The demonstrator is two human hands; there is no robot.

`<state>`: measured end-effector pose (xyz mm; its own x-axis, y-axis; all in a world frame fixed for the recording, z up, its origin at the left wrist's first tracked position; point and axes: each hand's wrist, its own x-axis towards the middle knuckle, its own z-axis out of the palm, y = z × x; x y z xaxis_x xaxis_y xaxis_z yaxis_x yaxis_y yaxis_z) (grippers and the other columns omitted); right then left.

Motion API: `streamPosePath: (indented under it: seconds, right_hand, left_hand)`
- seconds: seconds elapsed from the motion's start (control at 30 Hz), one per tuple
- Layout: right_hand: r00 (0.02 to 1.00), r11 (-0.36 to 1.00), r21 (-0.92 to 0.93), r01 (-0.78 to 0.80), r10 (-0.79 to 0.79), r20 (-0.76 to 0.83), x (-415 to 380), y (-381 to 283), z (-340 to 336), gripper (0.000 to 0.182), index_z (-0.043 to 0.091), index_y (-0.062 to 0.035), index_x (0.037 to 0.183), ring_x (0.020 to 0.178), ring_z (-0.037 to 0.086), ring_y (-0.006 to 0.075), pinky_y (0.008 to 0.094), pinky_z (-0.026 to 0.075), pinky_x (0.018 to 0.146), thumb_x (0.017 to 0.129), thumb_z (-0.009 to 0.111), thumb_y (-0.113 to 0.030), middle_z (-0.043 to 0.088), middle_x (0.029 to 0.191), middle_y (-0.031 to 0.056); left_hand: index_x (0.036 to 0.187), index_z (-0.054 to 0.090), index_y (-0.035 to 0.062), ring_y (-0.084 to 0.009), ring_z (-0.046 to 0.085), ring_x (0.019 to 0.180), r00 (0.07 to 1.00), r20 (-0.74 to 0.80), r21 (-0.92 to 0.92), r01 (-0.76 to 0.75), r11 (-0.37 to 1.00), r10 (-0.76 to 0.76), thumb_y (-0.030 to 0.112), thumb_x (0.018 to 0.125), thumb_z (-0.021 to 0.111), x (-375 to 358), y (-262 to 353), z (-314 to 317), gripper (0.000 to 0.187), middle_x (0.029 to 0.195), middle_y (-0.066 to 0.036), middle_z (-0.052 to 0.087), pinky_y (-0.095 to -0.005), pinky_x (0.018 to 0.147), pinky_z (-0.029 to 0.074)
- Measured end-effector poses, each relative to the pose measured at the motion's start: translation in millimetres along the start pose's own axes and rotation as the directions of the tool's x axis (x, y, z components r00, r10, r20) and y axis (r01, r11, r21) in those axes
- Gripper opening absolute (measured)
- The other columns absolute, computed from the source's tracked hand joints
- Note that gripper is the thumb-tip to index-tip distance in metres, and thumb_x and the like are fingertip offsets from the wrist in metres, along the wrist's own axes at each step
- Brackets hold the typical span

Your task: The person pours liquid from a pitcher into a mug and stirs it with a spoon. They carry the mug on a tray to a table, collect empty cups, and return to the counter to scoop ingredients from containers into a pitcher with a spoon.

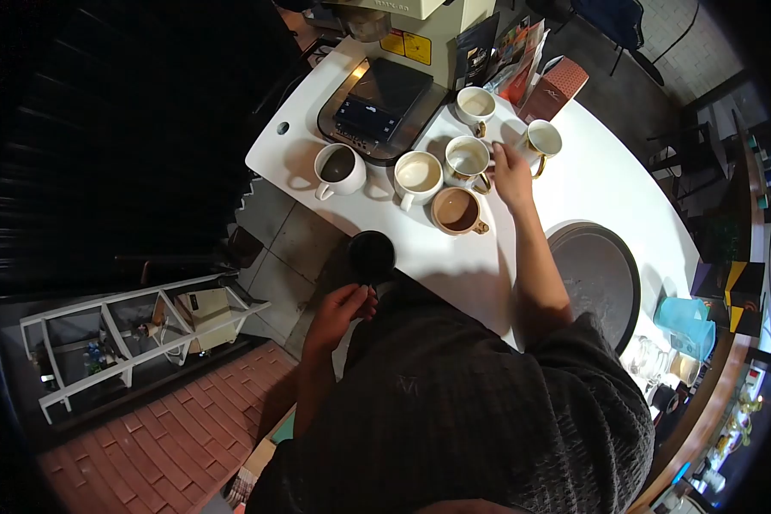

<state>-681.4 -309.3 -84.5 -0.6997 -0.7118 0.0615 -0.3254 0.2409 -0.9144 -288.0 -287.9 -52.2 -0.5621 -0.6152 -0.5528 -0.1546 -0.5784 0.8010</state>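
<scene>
At counter edge: left hand (341,306) clamps black pitcher (372,256); right hand (512,174) fingers hidden among mugs (469,159).

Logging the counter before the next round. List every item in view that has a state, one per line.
left hand: closed on the handle of the black pitcher, held off the counter edge
right hand: resting among the cups, touching the gold-handled cup
white mug: upright, dark inside
cream cup: upright, pale contents
brown cup: upright, brown inside
round tray: flat on the counter
scale: display lit
</scene>
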Motion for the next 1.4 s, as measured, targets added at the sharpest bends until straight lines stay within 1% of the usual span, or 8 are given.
streamPosePath:
  seconds: [0.07, 0.17, 0.23, 0.33, 0.63, 1.13, 1.33, 1.4]
  right_hand:
    - [0.986, 0.971, 0.173, -0.165, 0.157, 0.058, -21, -3, -8, 0.039, 0.065, 0.0027, 0.11, 0.081, 0.069, 0.0238, 0.033, 0.051, 0.072, 0.092, 0.057, -0.031, 0.07, 0.094, 0.0175]
    - [0.986, 0.996, 0.083, 0.042, -0.054, 0.156, -52, -17, -21, 0.041, 0.062, 0.0015, 0.116, 0.077, 0.061, 0.014, 0.028, 0.05, 0.068, 0.088, 0.066, -0.028, 0.069, 0.09, 0.0103]
    - [0.969, 0.97, -0.027, 0.241, -0.239, 0.068, -61, -24, -18, 0.039, 0.065, -0.0002, 0.114, 0.07, 0.061, 0.0143, 0.0265, 0.049, 0.065, 0.086, 0.07, -0.026, 0.07, 0.092, 0.0112]
    - [0.992, 0.989, -0.094, 0.117, -0.112, 0.052, -57, -20, -13, 0.036, 0.068, -0.0027, 0.111, 0.064, 0.061, 0.0151, 0.0273, 0.049, 0.061, 0.084, 0.073, -0.026, 0.07, 0.089, 0.0134]
    - [0.995, 0.985, -0.142, 0.099, -0.102, -0.012, -27, -17, 12, 0.034, 0.072, -0.0032, 0.102, 0.059, 0.067, 0.0175, 0.0293, 0.051, 0.059, 0.085, 0.07, -0.032, 0.068, 0.067, 0.0117]
    - [0.999, 0.987, -0.16, 0.006, -0.001, 0.032, -7, -33, 27, 0.034, 0.072, -0.0029, 0.101, 0.068, 0.068, 0.0148, 0.0275, 0.051, 0.066, 0.087, 0.067, -0.034, 0.071, 0.073, 0.0103]
    - [0.979, 0.947, -0.291, 0.136, -0.174, -0.108, -21, -31, 18, 0.042, 0.071, -0.0035, 0.101, 0.076, 0.07, 0.025, 0.0335, 0.053, 0.069, 0.083, 0.07, -0.041, 0.071, 0.084, 0.015]
    - [0.998, 0.968, -0.247, -0.036, 0.02, -0.068, -34, -40, 7, 0.043, 0.069, -0.0015, 0.099, 0.078, 0.069, 0.0258, 0.0342, 0.053, 0.069, 0.08, 0.072, -0.04, 0.071, 0.088, 0.0152]
  left_hand:
    - [0.102, 0.063, -0.0009, -0.0125, 0.061, 0.079, 1.0, -0.002, 0.014, 0.014, 1.0, -0.014, 0.026, 0.098, 0.054, 2, -1, -1, 0.028, 0.087, -0.006, 0.064, -0.0276, 0.071, 0.051]
    - [0.101, 0.063, -0.0001, -0.012, 0.061, 0.078, 1.0, 0.029, 0.026, -0.011, 1.0, 0.011, 0.027, 0.098, 0.054, 6, 6, 0, 0.028, 0.087, -0.006, 0.064, -0.0269, 0.071, 0.051]
    - [0.103, 0.062, 0.0, -0.013, 0.061, 0.081, 0.999, 0.052, 0.033, 0.0, 0.999, -0.001, 0.028, 0.098, 0.053, 10, 7, -3, 0.03, 0.09, -0.006, 0.063, -0.0283, 0.073, 0.05]
    - [0.105, 0.061, 0.0003, -0.014, 0.06, 0.083, 0.997, 0.076, 0.055, 0.01, 0.998, -0.014, 0.029, 0.099, 0.051, 14, 8, -4, 0.031, 0.092, -0.006, 0.063, -0.0297, 0.075, 0.049]
    - [0.103, 0.062, 0.0012, -0.0122, 0.061, 0.08, 0.997, 0.072, 0.02, -0.01, 1.0, 0.009, 0.028, 0.098, 0.053, 17, 8, -8, 0.029, 0.089, -0.005, 0.064, -0.0277, 0.072, 0.05]
    - [0.098, 0.063, 0.0024, -0.0106, 0.06, 0.071, 1.0, 0.003, 0.021, -0.018, 1.0, 0.018, 0.027, 0.096, 0.056, 48, 9, -21, 0.026, 0.082, -0.004, 0.063, -0.0254, 0.064, 0.049]
    - [0.098, 0.063, 0.0022, -0.0107, 0.06, 0.071, 0.999, 0.027, 0.049, -0.039, 0.998, 0.038, 0.027, 0.097, 0.055, 61, 10, -23, 0.026, 0.081, -0.004, 0.062, -0.025, 0.064, 0.049]
    - [0.098, 0.063, 0.0021, -0.0107, 0.06, 0.071, 0.999, 0.024, 0.062, -0.037, 0.997, 0.036, 0.027, 0.097, 0.055, 64, 11, -24, 0.026, 0.081, -0.004, 0.062, -0.0251, 0.064, 0.049]
